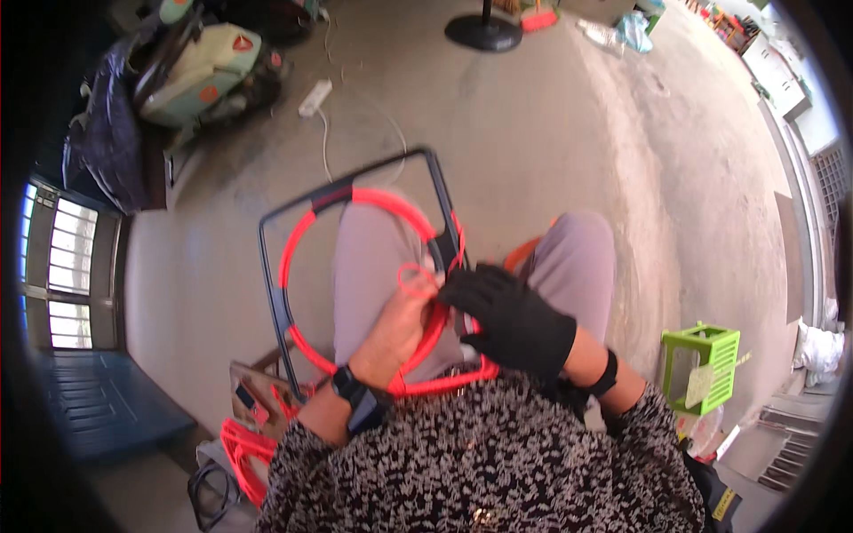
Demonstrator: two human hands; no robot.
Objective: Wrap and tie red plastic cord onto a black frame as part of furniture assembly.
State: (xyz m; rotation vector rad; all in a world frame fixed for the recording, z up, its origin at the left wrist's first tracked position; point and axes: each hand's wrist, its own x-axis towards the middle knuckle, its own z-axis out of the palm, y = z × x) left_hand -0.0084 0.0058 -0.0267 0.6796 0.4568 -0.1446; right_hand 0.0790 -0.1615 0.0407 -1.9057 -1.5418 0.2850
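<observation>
A black rectangular frame [346,171] with a red ring [293,240] set inside it rests tilted across my lap. Thin red cord [410,269] loops beside my fingertips and runs up along the frame's right side. My bare left hand [395,329], a watch on its wrist, is closed at the ring's right side, pinching the cord. Wearing a black glove, my right hand [515,320] meets it there, with bent fingers closed on the cord at the frame. The gloved fingers partly hide the cord between the hands.
At my left stand a stool [258,386] and red plastic pieces [244,453]. A green plastic basket [702,369] is at my right. Farther off are a parked scooter [209,75], a white power strip [314,98] with its cord, and a round black stand base [482,34].
</observation>
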